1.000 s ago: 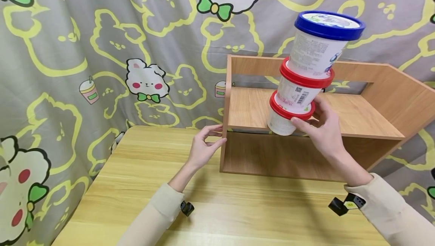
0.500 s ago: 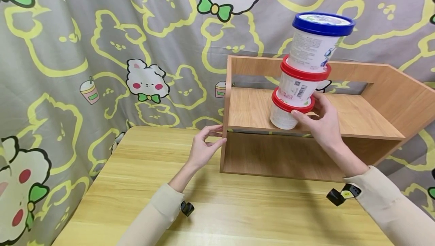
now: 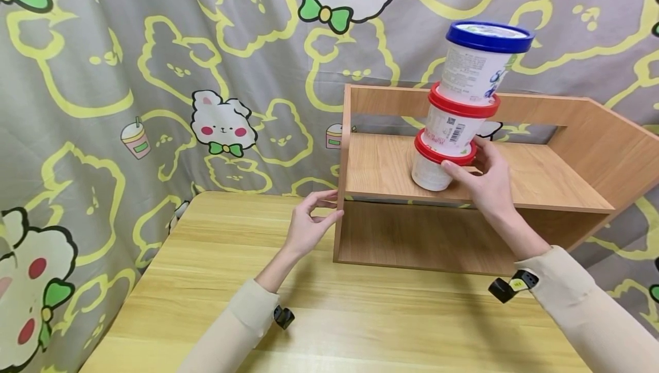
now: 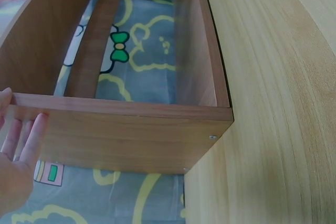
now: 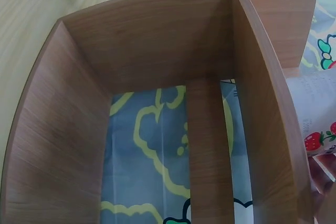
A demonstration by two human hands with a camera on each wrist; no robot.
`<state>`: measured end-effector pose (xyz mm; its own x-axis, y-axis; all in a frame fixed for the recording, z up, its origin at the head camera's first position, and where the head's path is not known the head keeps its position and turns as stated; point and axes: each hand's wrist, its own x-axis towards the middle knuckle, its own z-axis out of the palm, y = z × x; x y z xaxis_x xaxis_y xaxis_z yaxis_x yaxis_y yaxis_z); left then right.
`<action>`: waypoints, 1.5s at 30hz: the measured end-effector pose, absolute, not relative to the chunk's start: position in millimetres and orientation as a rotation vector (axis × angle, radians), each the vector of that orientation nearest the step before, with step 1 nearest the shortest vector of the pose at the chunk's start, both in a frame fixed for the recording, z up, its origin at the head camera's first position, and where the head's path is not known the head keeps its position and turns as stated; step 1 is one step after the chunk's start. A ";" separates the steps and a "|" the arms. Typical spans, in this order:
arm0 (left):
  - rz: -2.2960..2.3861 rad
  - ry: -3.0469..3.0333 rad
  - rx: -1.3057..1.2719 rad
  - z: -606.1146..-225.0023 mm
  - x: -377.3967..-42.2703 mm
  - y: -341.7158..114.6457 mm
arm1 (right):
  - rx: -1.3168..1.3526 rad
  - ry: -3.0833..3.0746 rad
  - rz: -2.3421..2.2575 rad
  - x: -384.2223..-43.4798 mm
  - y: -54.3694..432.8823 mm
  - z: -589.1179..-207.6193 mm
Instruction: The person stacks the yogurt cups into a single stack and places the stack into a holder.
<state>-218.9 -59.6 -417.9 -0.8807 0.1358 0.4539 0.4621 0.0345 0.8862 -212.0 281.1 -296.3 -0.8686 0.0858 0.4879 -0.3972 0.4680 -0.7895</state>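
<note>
Three white tubs are stacked, leaning slightly right in the head view. The top tub (image 3: pixel 468 72) has a blue lid; the middle tub (image 3: pixel 444 127) and the smaller bottom tub (image 3: pixel 429 173) have red lids. My right hand (image 3: pixel 489 181) grips the bottom tub near its lid, thumb in front. The stack is at the front of the wooden shelf's upper board (image 3: pixel 556 175); whether its base touches the board I cannot tell. Beside the shelf's left panel (image 3: pixel 346 161), my left hand (image 3: pixel 306 224) touches the panel with extended fingers. Strawberries show on a tub (image 5: pixel 310 108) in the right wrist view.
The two-tier shelf stands on a light wooden table (image 3: pixel 231 258). Its lower compartment (image 3: pixel 412 235) opens towards me. A raised right panel (image 3: pixel 612 144) and a back rail (image 3: pixel 391 98) bound the upper board. A patterned curtain (image 3: pixel 278 64) hangs behind.
My right hand has moved the stack slightly forward, further over the upper board. The stack leans less than before. My left hand has stayed at the left panel.
</note>
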 end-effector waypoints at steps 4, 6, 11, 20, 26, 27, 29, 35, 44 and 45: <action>-1.931 -2.068 -0.610 -418.4 -218.3 -59.7 | 0.253 -2.251 1.399 -215.2 280.9 -297.7; -1.935 -2.071 -0.606 -418.7 -218.0 -59.7 | 0.248 -2.255 1.403 -216.2 281.4 -298.8; -1.937 -2.073 -0.605 -418.9 -217.3 -59.7 | 0.243 -2.249 1.416 -217.2 281.3 -299.4; -1.941 -2.061 -0.616 -419.3 -216.8 -59.0 | 0.245 -2.245 1.409 -218.6 281.6 -299.7; -1.949 -2.062 -0.616 -419.0 -216.0 -59.2 | 0.253 -2.240 1.409 -218.9 281.3 -300.4; -1.949 -2.064 -0.616 -418.9 -215.7 -59.3 | 0.254 -2.238 1.410 -218.9 281.2 -300.5; -1.950 -2.067 -0.616 -418.6 -215.2 -59.5 | 0.258 -2.233 1.413 -218.5 281.1 -300.6; -1.946 -2.073 -0.622 -418.9 -215.5 -59.6 | 0.264 -2.217 1.416 -217.8 280.2 -300.9; -1.942 -2.073 -0.620 -418.8 -217.3 -60.0 | 0.273 -2.247 1.430 -216.2 281.5 -300.0; -1.943 -2.072 -0.621 -418.9 -217.4 -59.9 | 0.270 -2.252 1.432 -215.9 282.2 -300.1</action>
<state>-217.4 -59.9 -418.9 -0.8826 0.1452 0.4471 0.4555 0.0292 0.8898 -215.9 282.2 -300.1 -0.8772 0.0764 0.4740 -0.3968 0.4403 -0.8054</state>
